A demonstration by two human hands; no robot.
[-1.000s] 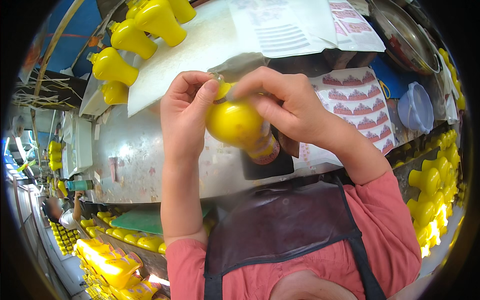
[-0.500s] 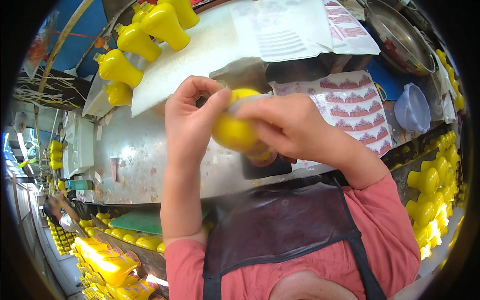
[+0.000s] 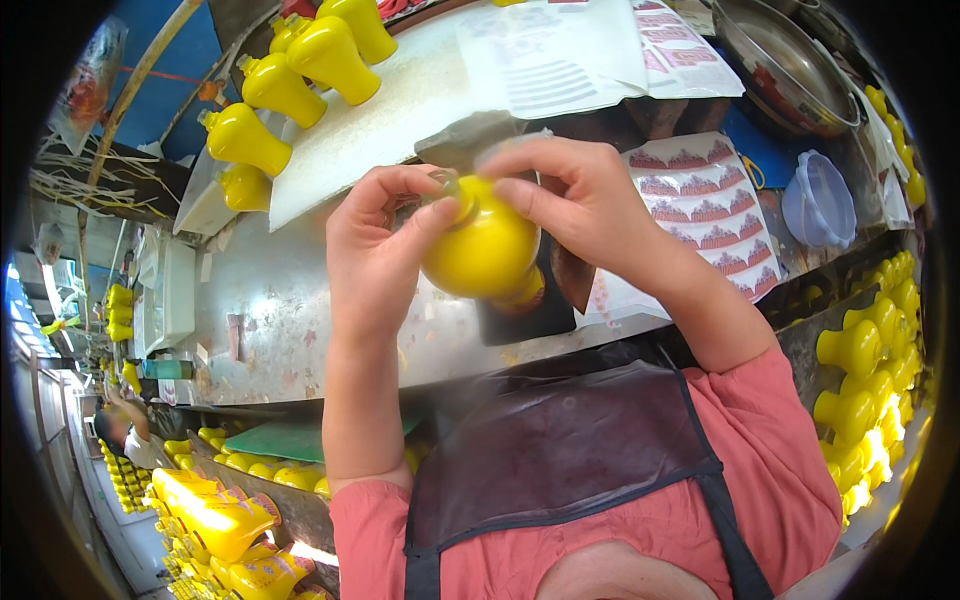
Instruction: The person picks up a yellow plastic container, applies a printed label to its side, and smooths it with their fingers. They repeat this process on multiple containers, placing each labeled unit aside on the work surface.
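Observation:
A glossy yellow vase-shaped bottle (image 3: 480, 250) is held tilted above the metal worktable, its round shoulder uppermost and its narrower foot lower right. My left hand (image 3: 385, 225) is closed around the bottle's neck, thumb and fingers by the mouth. Over the shoulder, my right hand (image 3: 590, 200) has its thumb close to the yellow surface and its fingers bent. A blurred whitish translucent film (image 3: 515, 145) shows at the right fingertips. Beneath the bottle lies a dark pad (image 3: 500, 325). A decal sheet (image 3: 690, 185) with rows of pink and purple prints rests beside my right forearm.
Several yellow bottles (image 3: 335, 60) stand at the far left by a white board (image 3: 420, 90). Translucent sheets (image 3: 560, 55) lie at the back. A blue-grey plastic tub (image 3: 818, 205) and a metal basin (image 3: 790, 65) are at right. Racks of yellow bottles (image 3: 850, 400) flank the worktable (image 3: 270, 330).
My right hand has lifted slightly and drawn the translucent film off the bottle's front toward its far side. More of the yellow shoulder shows. My left hand keeps its hold at the neck.

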